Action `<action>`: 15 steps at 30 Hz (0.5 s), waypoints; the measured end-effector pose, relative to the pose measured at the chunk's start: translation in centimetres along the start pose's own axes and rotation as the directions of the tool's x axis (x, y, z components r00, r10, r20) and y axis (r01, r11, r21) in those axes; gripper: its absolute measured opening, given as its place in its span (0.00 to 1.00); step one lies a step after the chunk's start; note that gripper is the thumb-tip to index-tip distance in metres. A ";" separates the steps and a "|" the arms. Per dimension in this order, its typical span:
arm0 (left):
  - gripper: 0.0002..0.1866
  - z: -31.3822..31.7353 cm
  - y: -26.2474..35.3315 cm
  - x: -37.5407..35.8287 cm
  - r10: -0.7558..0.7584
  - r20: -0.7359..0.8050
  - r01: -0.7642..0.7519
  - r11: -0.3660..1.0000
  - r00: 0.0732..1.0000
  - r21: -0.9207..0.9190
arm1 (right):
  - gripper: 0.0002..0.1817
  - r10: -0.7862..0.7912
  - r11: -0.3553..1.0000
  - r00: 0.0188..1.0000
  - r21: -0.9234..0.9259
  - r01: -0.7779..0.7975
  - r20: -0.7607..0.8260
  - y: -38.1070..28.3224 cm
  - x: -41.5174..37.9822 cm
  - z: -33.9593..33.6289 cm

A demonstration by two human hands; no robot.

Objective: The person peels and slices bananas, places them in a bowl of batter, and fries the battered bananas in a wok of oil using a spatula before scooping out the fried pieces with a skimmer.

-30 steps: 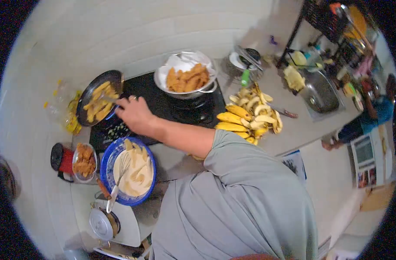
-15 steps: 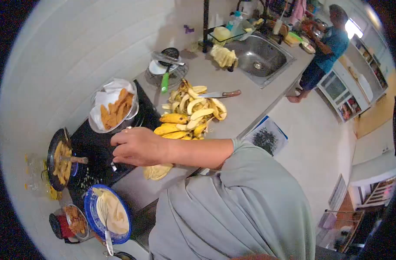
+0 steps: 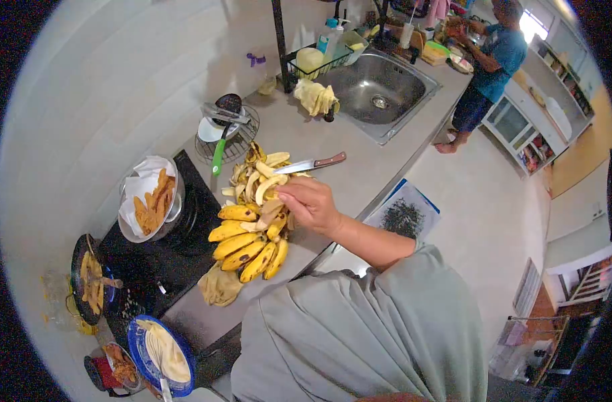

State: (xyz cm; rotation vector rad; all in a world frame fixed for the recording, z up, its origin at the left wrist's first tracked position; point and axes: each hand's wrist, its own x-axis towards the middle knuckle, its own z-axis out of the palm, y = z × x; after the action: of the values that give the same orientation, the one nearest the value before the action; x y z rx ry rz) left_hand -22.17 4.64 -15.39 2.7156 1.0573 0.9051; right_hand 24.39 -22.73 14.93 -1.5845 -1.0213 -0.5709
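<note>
My right hand (image 3: pixel 310 204) reaches over the counter with its fingers pinched on a pale yellow banana peel (image 3: pixel 269 189) at the pile's edge. Around it lies a heap of curved banana peels (image 3: pixel 252 177). Just below, a bunch of yellow bananas with dark spots (image 3: pixel 242 251) rests on the counter. A knife with a brown handle (image 3: pixel 319 162) lies beyond the hand, its blade towards the peels. Closer to me is a crumpled tan cloth or bag (image 3: pixel 220 285). My left hand is out of view.
On the black stove (image 3: pixel 142 268) stands a pan of frying pieces (image 3: pixel 85 268). A paper-lined bowl of fried pieces (image 3: pixel 128 218), a blue bowl of batter with a whisk (image 3: pixel 135 348) and a sink (image 3: pixel 386 74) are nearby. Another person (image 3: pixel 500 60) stands at the far counter.
My right hand has moved right, from above the stove's edge to the banana peels, and now pinches one. The view has shifted, uncovering the bananas that my forearm hid.
</note>
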 end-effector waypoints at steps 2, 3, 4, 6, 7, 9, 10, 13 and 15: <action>0.15 -0.2 1.7 0.7 -0.017 -0.044 0.016 1.000 0.999 -0.013 | 0.06 0.046 0.998 0.999 -0.029 -0.047 -0.027 1.6 -1.3 -0.9; 0.15 -0.4 2.6 1.1 -0.027 -0.066 0.026 0.999 0.997 -0.020 | 0.05 0.042 0.997 0.998 -0.061 -0.044 -0.043 2.5 -2.0 -1.2; 0.15 -0.6 3.6 1.4 -0.038 -0.089 0.036 0.999 0.995 -0.026 | 0.05 0.036 0.995 0.998 -0.092 -0.042 -0.058 3.2 -2.6 -1.5; 0.15 -1.2 5.4 2.2 -0.059 -0.133 0.054 0.998 0.989 -0.039 | 0.05 0.072 0.992 0.996 -0.099 -0.077 -0.053 4.1 -3.4 -2.2; 0.15 -1.4 6.3 2.6 -0.069 -0.153 0.062 0.997 0.986 -0.046 | 0.05 0.108 0.988 0.993 -0.108 -0.113 -0.047 4.6 -3.7 -2.5; 0.16 -2.1 8.0 3.3 -0.090 -0.193 0.079 0.995 0.977 -0.062 | 0.05 0.105 0.984 0.994 -0.140 -0.109 -0.034 5.7 -4.3 -3.2; 0.16 -2.4 8.9 3.5 -0.102 -0.211 0.089 0.994 0.972 -0.069 | 0.05 0.101 0.980 0.995 -0.172 -0.102 -0.019 6.2 -4.6 -3.5; 0.16 -3.4 11.1 4.1 -0.137 -0.263 0.116 0.989 0.955 -0.094 | 0.07 0.112 0.962 0.994 -0.251 -0.111 -0.010 7.1 -6.0 -4.4; 0.16 -4.0 12.5 4.6 -0.160 -0.296 0.131 0.985 0.942 -0.113 | 0.10 0.096 0.945 0.995 -0.315 -0.086 0.019 7.8 -7.3 -4.8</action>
State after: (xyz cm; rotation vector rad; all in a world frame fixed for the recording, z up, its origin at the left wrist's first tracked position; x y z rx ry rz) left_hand -14.31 -2.36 -6.25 2.4363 1.2149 1.3402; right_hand 28.01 -29.66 6.28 -1.9173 -0.9081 -0.6695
